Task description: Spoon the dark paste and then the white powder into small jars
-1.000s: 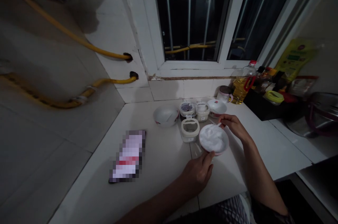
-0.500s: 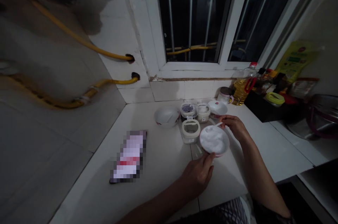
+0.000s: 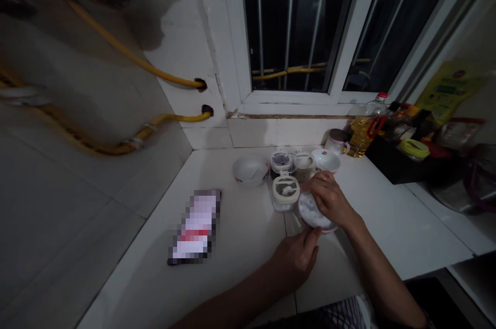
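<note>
My left hand (image 3: 297, 259) pinches the near rim of a small bowl (image 3: 328, 231), pink at the edge. White, grainy or foamy-looking stuff (image 3: 309, 209) fills it. My right hand (image 3: 329, 196) is closed above the bowl, its fingers on a white spoon whose handle is mostly hidden. A white lump, seemingly the spoon's loaded end (image 3: 288, 191), shows over the lid of a square clear jar (image 3: 284, 205) just left of the bowl. Behind stand two more lidded jars, one with dark contents (image 3: 281, 161) and one pale (image 3: 304, 161).
A larger bowl (image 3: 250, 173) holding a pale utensil stands left of the jars; another white bowl (image 3: 326, 158) is behind my right hand. A phone (image 3: 197, 226) lies at left. A mug (image 3: 336, 142), oil bottle (image 3: 362, 135) and black condiment box (image 3: 391, 159) line the back right.
My right hand has moved from the bowl's far right edge to over it, swinging leftward with the spoon. A white lump now appears over the jar lid. My left hand keeps its hold.
</note>
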